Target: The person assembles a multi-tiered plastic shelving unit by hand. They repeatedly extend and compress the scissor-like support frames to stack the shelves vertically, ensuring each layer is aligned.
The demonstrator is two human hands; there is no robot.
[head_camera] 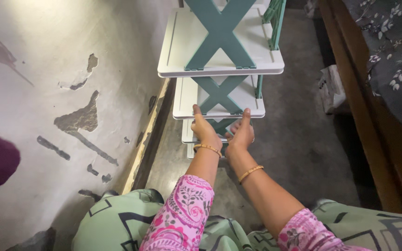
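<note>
Here, a big grey wall with flaking paint runs along the left side of both hands, and a grey concrete floor lies under and to the right of them. Far off to the right of the right hand is a brown wooden bed frame with a dark flowery sheet. Between that frame and the hands, a small crumpled white bag sits on the floor.

Right in front of the hands stands a tall plastic rack with white shelves and teal crossed bars. Its top shelves rise above and beyond the fingers.

The left hand is open partway, with its thumb up on the edge of a white shelf. The right hand is just beside it, open partway too, with its thumb up on the same shelf edge. I cannot tell what the other fingers of each hand hold underneath. Each wrist wears a thin gold bangle.
</note>
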